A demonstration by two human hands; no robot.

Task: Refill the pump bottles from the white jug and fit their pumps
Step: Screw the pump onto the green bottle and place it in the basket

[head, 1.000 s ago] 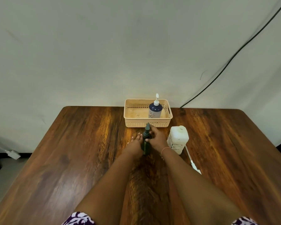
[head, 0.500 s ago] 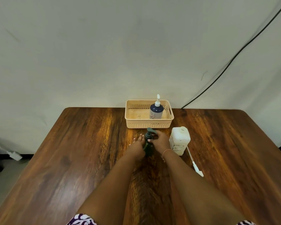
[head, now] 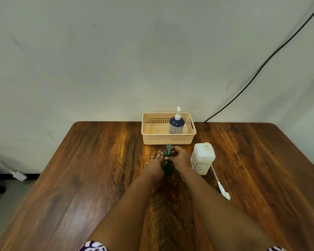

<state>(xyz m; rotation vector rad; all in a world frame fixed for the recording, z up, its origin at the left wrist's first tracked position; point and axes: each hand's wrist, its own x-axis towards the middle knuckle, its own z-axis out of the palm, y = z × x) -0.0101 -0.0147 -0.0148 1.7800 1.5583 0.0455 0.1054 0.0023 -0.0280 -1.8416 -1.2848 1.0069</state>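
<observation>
A dark green pump bottle (head: pixel 167 168) stands upright on the wooden table (head: pixel 83 178), just in front of the basket. My left hand (head: pixel 155 163) grips its body from the left. My right hand (head: pixel 179 157) holds the collar of the green pump (head: pixel 168 150) on its neck, and the pump's spout points away from me. The white jug (head: pixel 203 158) stands uncapped just right of my right hand. A dark blue bottle (head: pixel 176 125) with a white pump fitted stands in the right part of the beige basket (head: pixel 152 137).
A loose white pump with a long dip tube (head: pixel 221 185) lies on the table, running from behind the jug toward me on the right. A black cable (head: pixel 261 67) runs down the wall at the back right. The basket sits at the table's far edge.
The green pump's head has turned under my right hand: its spout pointed right half a second ago and points away from me now. My left hand stays on the bottle.
</observation>
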